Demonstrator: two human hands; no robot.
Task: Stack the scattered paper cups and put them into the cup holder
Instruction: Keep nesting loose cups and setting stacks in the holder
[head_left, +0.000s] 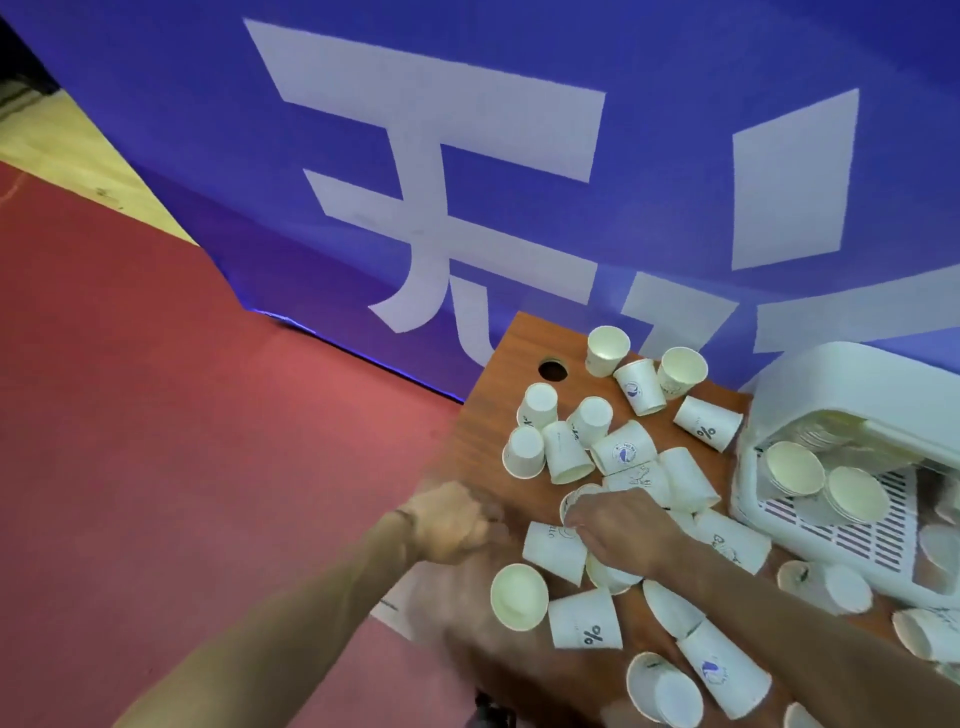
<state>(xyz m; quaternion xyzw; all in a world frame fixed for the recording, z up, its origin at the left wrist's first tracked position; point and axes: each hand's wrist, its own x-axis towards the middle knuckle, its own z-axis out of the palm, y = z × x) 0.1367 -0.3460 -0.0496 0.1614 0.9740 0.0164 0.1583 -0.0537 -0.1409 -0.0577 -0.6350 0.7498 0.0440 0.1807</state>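
Several white paper cups lie scattered on the wooden table (485, 415), some upright like the cup (605, 349) at the back, some on their sides like the "%" cup (586, 618) near me. My right hand (621, 525) reaches into the pile's middle, its fingers curled round a paper cup (571, 503) whose rim shows at the fingertips. My left hand (457, 519) hovers at the table's left edge, blurred, its fingers curled; nothing shows in it. The white cup holder (857, 384) stands at the right, with stacked cups (795, 466) lying inside.
A round cable hole (552, 370) sits in the table's far left corner. A blue banner (467, 156) with white characters hangs right behind the table. Red floor (156, 415) lies to the left. More cups (826, 579) lie in front of the holder.
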